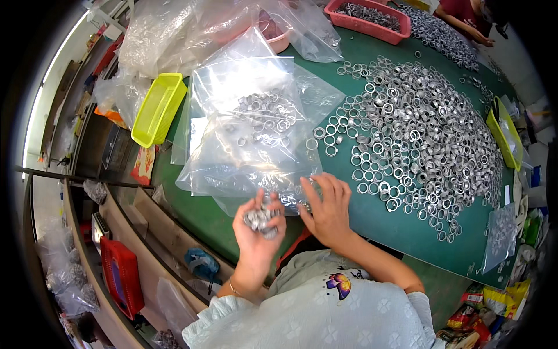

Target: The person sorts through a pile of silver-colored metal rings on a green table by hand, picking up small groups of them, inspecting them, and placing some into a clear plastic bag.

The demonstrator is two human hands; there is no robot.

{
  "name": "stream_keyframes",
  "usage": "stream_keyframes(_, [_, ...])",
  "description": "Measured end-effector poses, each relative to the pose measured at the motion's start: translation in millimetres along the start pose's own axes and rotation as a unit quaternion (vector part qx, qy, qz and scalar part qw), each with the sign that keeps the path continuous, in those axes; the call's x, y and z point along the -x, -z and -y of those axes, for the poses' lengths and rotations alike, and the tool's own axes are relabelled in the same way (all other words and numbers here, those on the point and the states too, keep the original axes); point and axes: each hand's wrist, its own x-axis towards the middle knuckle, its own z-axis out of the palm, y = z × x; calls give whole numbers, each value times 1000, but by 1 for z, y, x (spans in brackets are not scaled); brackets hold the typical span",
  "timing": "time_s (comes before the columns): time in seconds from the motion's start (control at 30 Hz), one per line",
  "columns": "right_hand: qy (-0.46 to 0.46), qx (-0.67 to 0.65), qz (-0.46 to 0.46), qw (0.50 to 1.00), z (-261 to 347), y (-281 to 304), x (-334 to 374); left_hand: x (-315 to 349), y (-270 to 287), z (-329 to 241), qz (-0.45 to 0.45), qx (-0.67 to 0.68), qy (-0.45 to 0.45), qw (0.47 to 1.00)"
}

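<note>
My left hand (258, 230) is palm up with its fingers curled around a small heap of metal rings (263, 220). Beside it, my right hand (328, 209) reaches over the near edge of a clear plastic bag (250, 168), thumb and forefinger apart. Whether it touches the bag or a ring by its fingertips is hard to make out. More silver rings (270, 110) show through the stacked clear bags. To the right, a large pile of loose metal rings (430, 128) spreads over the green table (360, 224).
A yellow-green plastic basket (158, 110) stands left of the bags, another (504, 134) at the right edge. A pink basket of metal parts (372, 20) sits at the back. A red basket (121, 276) lies in the wooden shelving at left. Another person's arm (465, 26) shows far right.
</note>
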Motion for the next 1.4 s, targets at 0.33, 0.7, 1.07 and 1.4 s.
stream_keyframes(0.33, [4, -86, -132, 988, -38, 23, -29, -136, -95, -67, 51, -244, -237, 939])
stream_keyframes(0.7, [-215, 82, -139, 963, -137, 98, 43, -42, -2, 57, 120, -404, -247, 873])
stream_keyframes(1.07, [-289, -74, -163, 940, -174, 116, 47, -59, 11, 132, 371, -779, -183, 472])
stream_keyframes(1.4, [-419, -562, -246, 669, -172, 149, 74, -163, -7, 191, 286, -850, -338, 286])
